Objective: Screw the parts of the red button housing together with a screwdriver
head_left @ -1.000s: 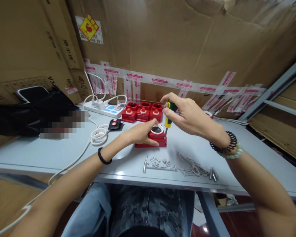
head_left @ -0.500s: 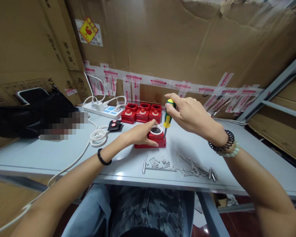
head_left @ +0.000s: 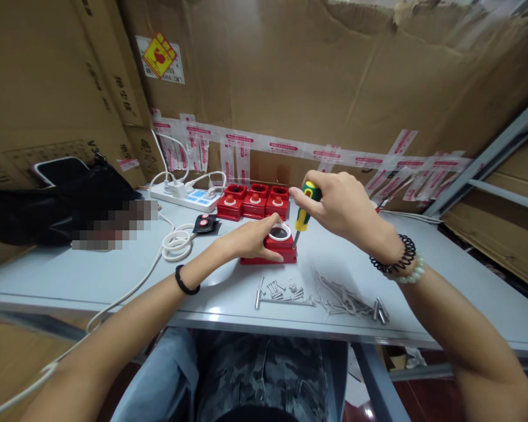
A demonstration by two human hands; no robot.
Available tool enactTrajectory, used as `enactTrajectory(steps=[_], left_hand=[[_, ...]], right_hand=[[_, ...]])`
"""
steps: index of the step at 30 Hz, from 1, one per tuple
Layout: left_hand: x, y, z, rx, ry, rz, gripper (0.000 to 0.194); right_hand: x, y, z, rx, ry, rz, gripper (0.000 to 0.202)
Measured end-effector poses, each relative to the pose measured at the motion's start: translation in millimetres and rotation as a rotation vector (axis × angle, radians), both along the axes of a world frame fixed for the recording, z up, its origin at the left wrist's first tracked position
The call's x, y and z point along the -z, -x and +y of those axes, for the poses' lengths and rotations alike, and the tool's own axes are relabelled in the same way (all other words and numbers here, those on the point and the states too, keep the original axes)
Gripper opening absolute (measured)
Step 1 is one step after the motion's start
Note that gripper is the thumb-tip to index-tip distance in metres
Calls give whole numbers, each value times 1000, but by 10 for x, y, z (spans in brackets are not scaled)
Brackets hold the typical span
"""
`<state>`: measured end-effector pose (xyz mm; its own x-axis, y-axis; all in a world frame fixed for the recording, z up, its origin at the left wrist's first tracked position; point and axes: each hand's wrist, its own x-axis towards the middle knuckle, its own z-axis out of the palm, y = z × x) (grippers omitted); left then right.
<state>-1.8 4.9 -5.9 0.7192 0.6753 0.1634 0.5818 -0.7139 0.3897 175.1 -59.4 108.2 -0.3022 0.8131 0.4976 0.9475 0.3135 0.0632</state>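
Note:
A red box-shaped housing [head_left: 289, 254] with a white ring [head_left: 280, 232] on top lies on the table, and my left hand [head_left: 257, 240] grips it from the left side, thumb at the front. In my right hand [head_left: 337, 199] is a screwdriver [head_left: 302, 218] with a green and yellow handle. Its shaft slants down so the tip meets the housing's right end; the screw head there is too small to make out. Just in front lie several loose screws [head_left: 274, 288] and a metal T-shaped rod [head_left: 281, 302].
Three red housings [head_left: 254, 206] stand in a row at the back, beside a white power strip [head_left: 185, 198] with plugs. A coiled white cable [head_left: 176, 243] and a black bag [head_left: 61, 205] are to the left. Thin cords [head_left: 341, 296] and metal cylinders [head_left: 381, 310] lie front right. Cardboard [head_left: 264, 76] walls the back.
My right hand has turned on the screwdriver and its handle now leans further to the right. My left hand and the red housing keep their place.

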Motion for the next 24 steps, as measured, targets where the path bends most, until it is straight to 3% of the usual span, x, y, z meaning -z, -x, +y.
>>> enactTrajectory(steps=[3,9,14,20,24], left_hand=[[-1,2,1,2,2,3,71],[-7,-1,-6,-5,2,9,69],[-23,-8,-20,4,22,-8,70],[-20,-11,-18,16,-3,-21,67],[-7,-7,-12,0,-6,-22,69]], right_hand=[[0,0,-14,95,-57,-38,46],[-5,-31,-48,-129,44,37,34],[75,-1,-1,49,-124,44,53],[203,-63,57,-340,-117,263,30],[141,-144,19,-330,18,202,32]])
